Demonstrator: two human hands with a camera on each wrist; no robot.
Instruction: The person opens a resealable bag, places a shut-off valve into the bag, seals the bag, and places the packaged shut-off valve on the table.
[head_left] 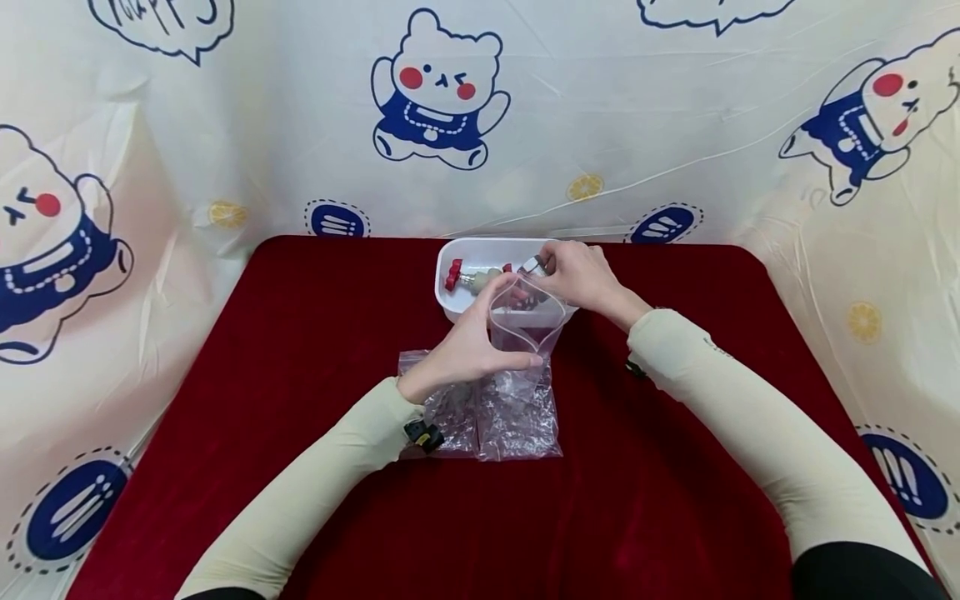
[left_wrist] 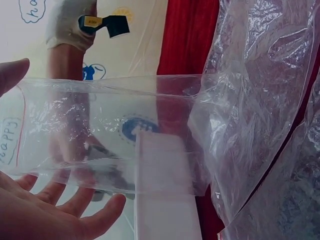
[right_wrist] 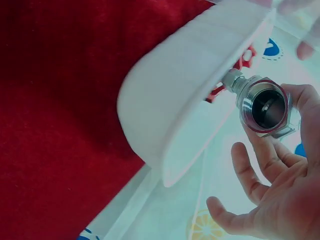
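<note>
My left hand [head_left: 472,340] holds a clear zip-lock bag [head_left: 527,333] by its mouth, which gapes in an oval between thumb and fingers. In the left wrist view, the bag [left_wrist: 115,125] looks see-through, with a red line near its mouth. My right hand [head_left: 583,273] pinches a metal valve [head_left: 534,266] beside the bag's mouth, above the white tray [head_left: 442,287]. From the right wrist, that valve [right_wrist: 245,107] shows a round threaded opening with a hex rim. A valve with a red handwheel [head_left: 453,275] lies in the tray; other contents are partly hidden behind the bag.
Clear plastic bags [head_left: 517,425] lie flat in front of the tray, partly under my left wrist. A dark red cloth [head_left: 315,333] covers the table. Behind it hangs a white curtain [head_left: 300,100] printed with cartoon bears.
</note>
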